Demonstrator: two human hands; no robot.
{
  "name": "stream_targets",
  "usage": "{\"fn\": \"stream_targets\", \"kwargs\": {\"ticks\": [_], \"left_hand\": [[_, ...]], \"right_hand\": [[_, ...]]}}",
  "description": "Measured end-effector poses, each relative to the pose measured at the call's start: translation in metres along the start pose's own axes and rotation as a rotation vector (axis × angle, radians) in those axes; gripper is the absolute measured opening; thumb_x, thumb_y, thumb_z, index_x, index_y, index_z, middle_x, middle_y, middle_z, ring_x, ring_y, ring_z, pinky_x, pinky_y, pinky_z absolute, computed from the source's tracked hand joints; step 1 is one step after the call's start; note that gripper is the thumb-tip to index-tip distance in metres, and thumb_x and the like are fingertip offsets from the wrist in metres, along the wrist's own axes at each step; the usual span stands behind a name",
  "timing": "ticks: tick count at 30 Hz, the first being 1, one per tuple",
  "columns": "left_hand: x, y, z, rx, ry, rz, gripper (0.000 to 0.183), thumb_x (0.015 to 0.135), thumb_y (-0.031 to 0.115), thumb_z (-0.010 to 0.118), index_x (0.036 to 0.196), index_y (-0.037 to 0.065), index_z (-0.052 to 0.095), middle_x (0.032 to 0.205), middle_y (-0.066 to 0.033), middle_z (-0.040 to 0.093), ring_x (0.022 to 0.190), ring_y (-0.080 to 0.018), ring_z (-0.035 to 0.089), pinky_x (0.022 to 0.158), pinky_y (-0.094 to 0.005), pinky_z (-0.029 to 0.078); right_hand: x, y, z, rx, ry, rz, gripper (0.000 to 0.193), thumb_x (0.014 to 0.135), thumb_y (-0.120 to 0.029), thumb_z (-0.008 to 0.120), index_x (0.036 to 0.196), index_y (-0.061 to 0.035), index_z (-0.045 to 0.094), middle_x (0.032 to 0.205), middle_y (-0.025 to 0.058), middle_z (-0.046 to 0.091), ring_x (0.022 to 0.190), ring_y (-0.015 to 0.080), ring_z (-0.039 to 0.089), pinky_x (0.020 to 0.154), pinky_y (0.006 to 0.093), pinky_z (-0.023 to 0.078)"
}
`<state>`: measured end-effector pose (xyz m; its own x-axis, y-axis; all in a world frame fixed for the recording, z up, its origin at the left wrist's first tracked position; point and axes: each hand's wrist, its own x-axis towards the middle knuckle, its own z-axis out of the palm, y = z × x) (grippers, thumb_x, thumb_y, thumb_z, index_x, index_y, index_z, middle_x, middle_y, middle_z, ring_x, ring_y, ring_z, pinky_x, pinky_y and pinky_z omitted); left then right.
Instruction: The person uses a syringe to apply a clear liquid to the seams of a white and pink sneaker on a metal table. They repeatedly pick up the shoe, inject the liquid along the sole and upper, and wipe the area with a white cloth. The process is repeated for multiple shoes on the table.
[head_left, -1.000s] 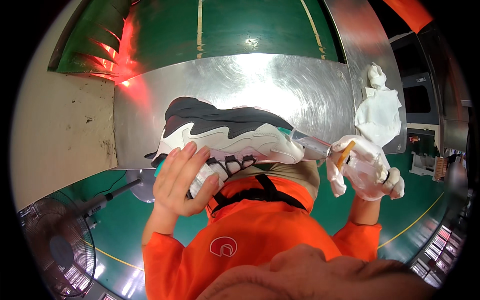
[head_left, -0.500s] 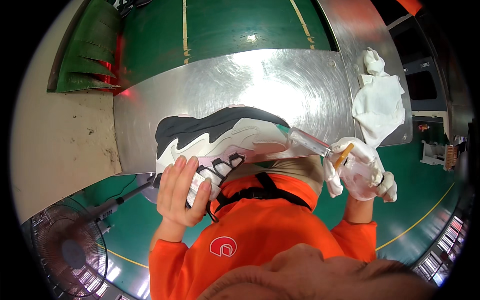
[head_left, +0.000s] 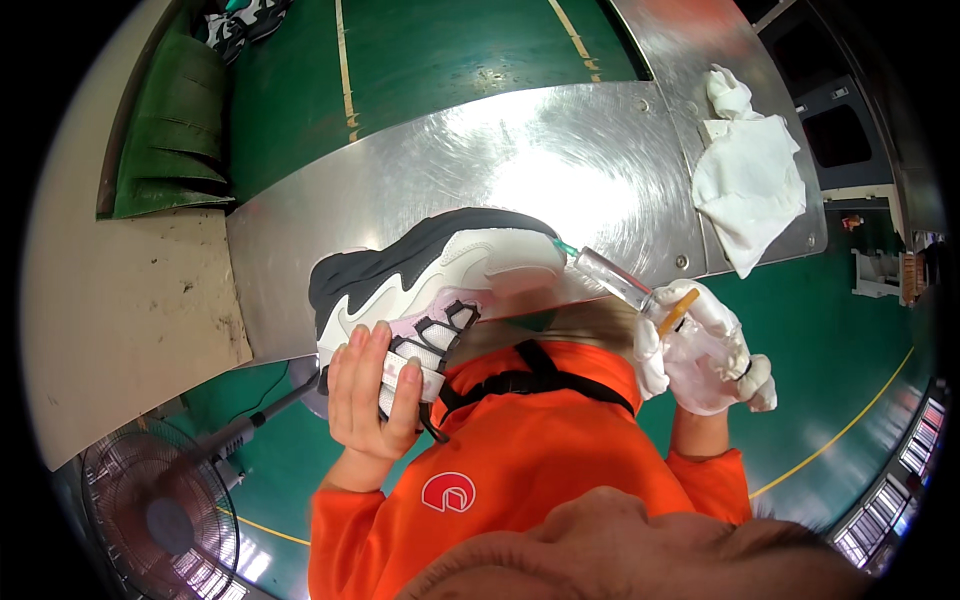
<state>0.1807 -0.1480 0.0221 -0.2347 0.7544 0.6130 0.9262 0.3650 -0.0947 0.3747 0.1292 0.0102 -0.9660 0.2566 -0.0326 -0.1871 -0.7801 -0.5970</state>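
Observation:
My left hand (head_left: 372, 392), bare, grips a white, grey and black sneaker (head_left: 432, 278) by its laced top and holds it on its side at the near edge of the metal table (head_left: 560, 160). My right hand (head_left: 700, 350), in a white glove, is closed around a clear syringe-like applicator (head_left: 622, 284) with an orange piece at its back. The applicator's thin tip touches the sneaker's toe end.
A crumpled white cloth (head_left: 750, 170) lies at the table's right end. A beige block (head_left: 120, 320) stands to the left, green folded material (head_left: 170, 130) beyond it. A floor fan (head_left: 160, 520) sits at the lower left on the green floor. More shoes (head_left: 240, 20) lie far back.
The sneaker has been drawn nearer to me and turned, with its dark sole side facing more toward the table. My right hand still holds the applicator against the toe end.

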Motion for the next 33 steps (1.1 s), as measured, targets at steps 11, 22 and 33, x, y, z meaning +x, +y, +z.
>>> {"fn": "stream_targets", "kwargs": {"ticks": [11, 22, 33], "left_hand": [[-0.004, -0.002, -0.002, -0.005, -0.032, 0.043, 0.046, 0.085, 0.014, 0.073, 0.125, 0.01, 0.051, 0.118, -0.0254, 0.066, 0.104, -0.0419, 0.067, 0.088, -0.0486, 0.055], [-0.003, 0.0, 0.002, 0.0, 0.041, 0.004, 0.032, 0.094, 0.009, 0.064, 0.124, 0.014, 0.054, 0.114, -0.0199, 0.07, 0.104, -0.0375, 0.068, 0.089, -0.0433, 0.055], [0.028, -0.018, -0.004, -0.182, -0.041, -0.015, 0.036, 0.084, 0.004, 0.069, 0.119, 0.008, 0.061, 0.119, -0.0231, 0.067, 0.104, -0.04, 0.067, 0.087, -0.0458, 0.055]], "right_hand": [[-0.015, 0.009, 0.02, -0.051, 0.104, -0.033, 0.131, 0.041, -0.058, 0.085, 0.136, 0.0189, 0.038, 0.104, 0.0323, 0.058, 0.073, 0.0318, 0.062, 0.063, 0.0365, 0.053], [-0.017, 0.002, 0.053, -0.278, 0.28, 0.075, 0.125, 0.043, -0.059, 0.083, 0.135, 0.0156, 0.042, 0.106, 0.0264, 0.061, 0.071, 0.0279, 0.063, 0.062, 0.0326, 0.052], [-0.002, 0.026, 0.025, -0.423, -0.227, -0.2, 0.123, 0.043, -0.023, 0.095, 0.139, 0.0216, 0.033, 0.121, 0.0242, 0.055, 0.076, 0.0198, 0.059, 0.063, 0.0271, 0.051]]}}
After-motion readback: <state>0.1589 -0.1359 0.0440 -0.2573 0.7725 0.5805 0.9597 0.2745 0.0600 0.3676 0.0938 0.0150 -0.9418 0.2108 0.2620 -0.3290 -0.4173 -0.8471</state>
